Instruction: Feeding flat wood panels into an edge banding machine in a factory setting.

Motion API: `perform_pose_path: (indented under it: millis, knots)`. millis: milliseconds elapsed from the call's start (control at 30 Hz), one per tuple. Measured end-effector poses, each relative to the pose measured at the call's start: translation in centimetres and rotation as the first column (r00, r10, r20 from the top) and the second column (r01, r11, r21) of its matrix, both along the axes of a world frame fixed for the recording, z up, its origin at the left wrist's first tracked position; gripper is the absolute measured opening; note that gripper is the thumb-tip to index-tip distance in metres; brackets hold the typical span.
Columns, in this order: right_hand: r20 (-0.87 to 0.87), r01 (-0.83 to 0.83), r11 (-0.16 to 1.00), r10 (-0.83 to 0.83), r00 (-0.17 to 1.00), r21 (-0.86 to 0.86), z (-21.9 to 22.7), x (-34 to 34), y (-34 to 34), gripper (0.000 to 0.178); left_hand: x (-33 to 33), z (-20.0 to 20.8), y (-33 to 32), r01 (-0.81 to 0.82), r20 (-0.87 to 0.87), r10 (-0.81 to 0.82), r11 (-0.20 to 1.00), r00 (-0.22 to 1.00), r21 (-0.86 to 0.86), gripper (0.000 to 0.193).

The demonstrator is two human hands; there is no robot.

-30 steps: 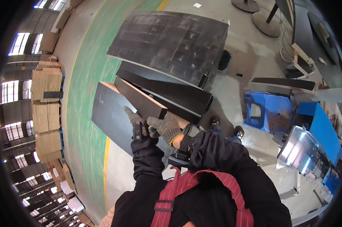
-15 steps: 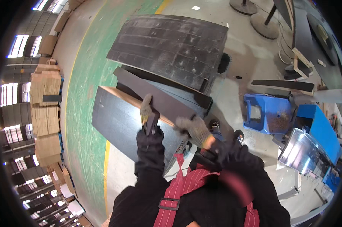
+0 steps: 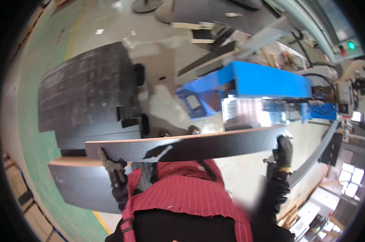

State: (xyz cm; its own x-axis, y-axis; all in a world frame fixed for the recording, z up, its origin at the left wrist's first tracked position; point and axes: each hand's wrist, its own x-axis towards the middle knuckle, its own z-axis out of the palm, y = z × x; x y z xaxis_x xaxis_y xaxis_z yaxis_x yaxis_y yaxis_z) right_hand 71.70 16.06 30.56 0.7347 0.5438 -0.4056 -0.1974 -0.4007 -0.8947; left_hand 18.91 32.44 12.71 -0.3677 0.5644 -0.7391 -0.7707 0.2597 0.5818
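Note:
A long, narrow dark board (image 3: 215, 144) with a light wood-coloured edge stretches across in front of my body, raised off the stacks. My gloved left hand (image 3: 111, 164) grips it close to the left end, thumb on the dark face. Near the other end, my gloved right hand (image 3: 284, 152) holds it, also with the thumb side showing. The fingers behind the board are hidden from me. To the left lies a low stack of dark boards (image 3: 75, 181) with a pale edge, right beside my left hand.
A larger stack of dusty dark boards (image 3: 87, 88) stands at the left. Ahead to the right are a blue plastic bin (image 3: 202, 94), a long blue machine housing (image 3: 271, 80) and a shiny metal surface (image 3: 255, 113). A green lamp (image 3: 351, 45) glows at the far right.
The board has come up off the stack, and my right hand has moved out to its far end. My view has swung right, bringing the blue machine closer to the middle.

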Motion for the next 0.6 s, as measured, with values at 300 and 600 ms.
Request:
perform_pose_path:
  millis: [300, 600]
  knots:
    - [-0.074, -0.013, 0.992, 0.004, 0.997, -0.125, -5.7, -7.1, 7.0, 0.042, 7.8, -0.5, 0.0, 0.421, -0.604, -0.236, 0.888, 0.761, 0.184, 0.075]
    - [0.349, 0.111, 0.991, -0.080, 0.934, -0.070, -13.1, -3.9, 7.2, 0.037, 14.6, 1.4, 0.2, 0.281, -0.241, -0.233, 0.942, 0.942, 0.185, 0.061]
